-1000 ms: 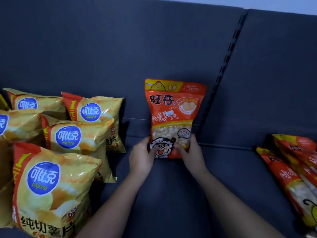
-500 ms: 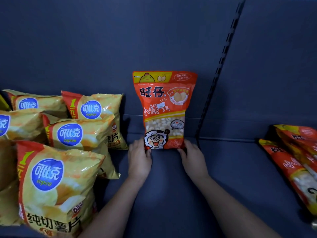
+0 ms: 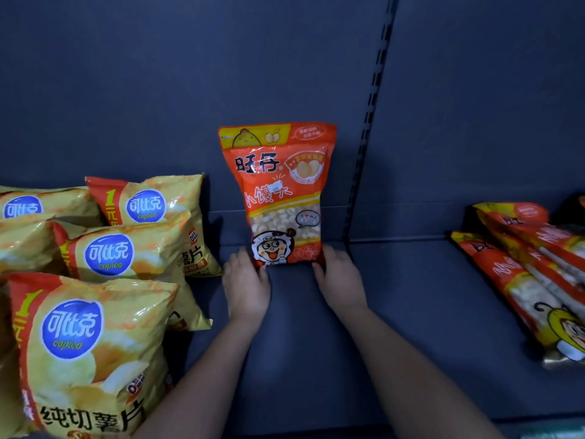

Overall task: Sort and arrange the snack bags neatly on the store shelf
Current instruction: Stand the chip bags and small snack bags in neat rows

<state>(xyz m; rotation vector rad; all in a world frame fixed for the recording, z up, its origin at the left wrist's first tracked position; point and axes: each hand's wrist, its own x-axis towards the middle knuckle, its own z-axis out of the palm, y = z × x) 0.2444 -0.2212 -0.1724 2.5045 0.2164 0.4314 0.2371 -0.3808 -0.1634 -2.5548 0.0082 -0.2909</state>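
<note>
Upright 旺仔 bag (image 3: 278,191), left hand (image 3: 247,286) and right hand (image 3: 340,280) at its base, each grip apart, beside copico bags (image 3: 126,255).

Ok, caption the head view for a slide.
Left hand and right hand steady an upright orange snack bag beside Copico chip bags.

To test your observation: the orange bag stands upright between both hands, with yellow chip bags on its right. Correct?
No. The head view shows the yellow chip bags on the left of the orange bag, not its right; it stands upright between the left hand and right hand.
</note>
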